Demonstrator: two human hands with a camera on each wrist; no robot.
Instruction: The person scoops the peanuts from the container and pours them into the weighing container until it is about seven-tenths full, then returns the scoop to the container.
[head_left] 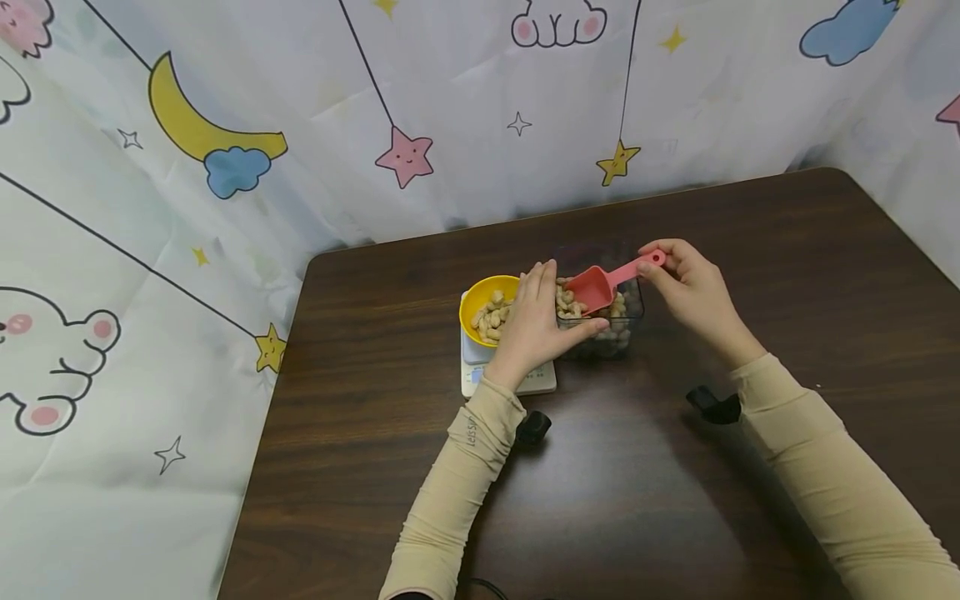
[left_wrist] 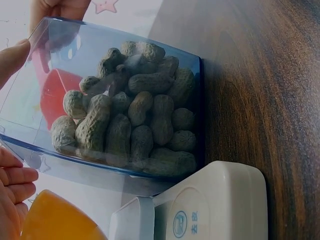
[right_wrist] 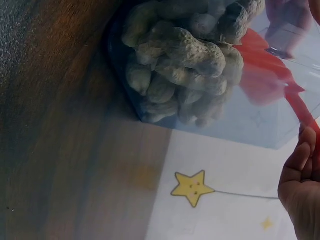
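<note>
A pink scoop (head_left: 592, 290) dips into peanuts (head_left: 568, 303) inside a clear plastic box (left_wrist: 165, 47). My right hand (head_left: 693, 296) pinches the scoop's handle near its holed end, above the box's right side. My left hand (head_left: 531, 327) rests against the box's near left corner, with its fingers straight along the left side and its thumb stretched over the front rim. To the left, a yellow bowl (head_left: 469, 302) holding several peanuts stands on a white kitchen scale (head_left: 536, 382). My left hand partly covers both bowl and scale.
All this stands on a dark wooden table (head_left: 360, 400). Behind it hangs a white curtain (head_left: 465, 75) printed with stars, a moon and bears. A black cable (head_left: 489, 586) lies at the table's near side.
</note>
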